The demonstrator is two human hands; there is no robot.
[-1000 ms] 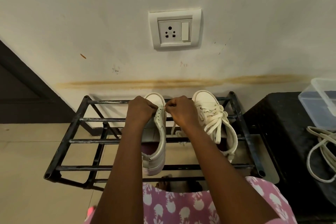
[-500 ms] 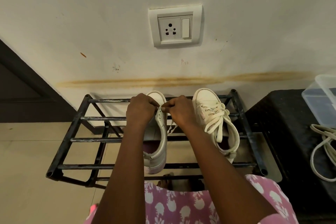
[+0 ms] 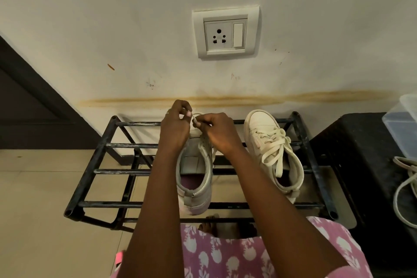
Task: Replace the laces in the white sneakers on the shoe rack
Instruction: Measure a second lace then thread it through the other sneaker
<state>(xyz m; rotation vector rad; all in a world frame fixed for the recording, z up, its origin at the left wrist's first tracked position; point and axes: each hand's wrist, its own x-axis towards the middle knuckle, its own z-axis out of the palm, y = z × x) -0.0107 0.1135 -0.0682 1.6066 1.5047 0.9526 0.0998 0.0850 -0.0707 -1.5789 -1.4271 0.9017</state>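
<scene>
Two white sneakers stand on a black metal shoe rack point(image 3: 97, 158), toes toward the wall. The left sneaker point(image 3: 195, 178) has its tongue showing and little lace visible. The right sneaker point(image 3: 273, 149) is fully laced with loose cream ends. My left hand point(image 3: 176, 128) and my right hand point(image 3: 218, 133) meet over the toe end of the left sneaker. Both pinch a white lace point(image 3: 195, 119) between their fingertips. The front of that sneaker is hidden behind my hands.
A black stool or cabinet point(image 3: 361, 160) stands right of the rack, carrying a clear plastic box point(image 3: 404, 124) and a coil of pale lace or cord point(image 3: 406, 189). A wall socket point(image 3: 225, 31) is above. Tiled floor point(image 3: 33, 210) lies at left; my pink skirt point(image 3: 237, 255) and foot are below.
My hands have risen from the sneaker's eyelets toward its toe, drawing the lace up between the fingertips. The camera view shifted slightly.
</scene>
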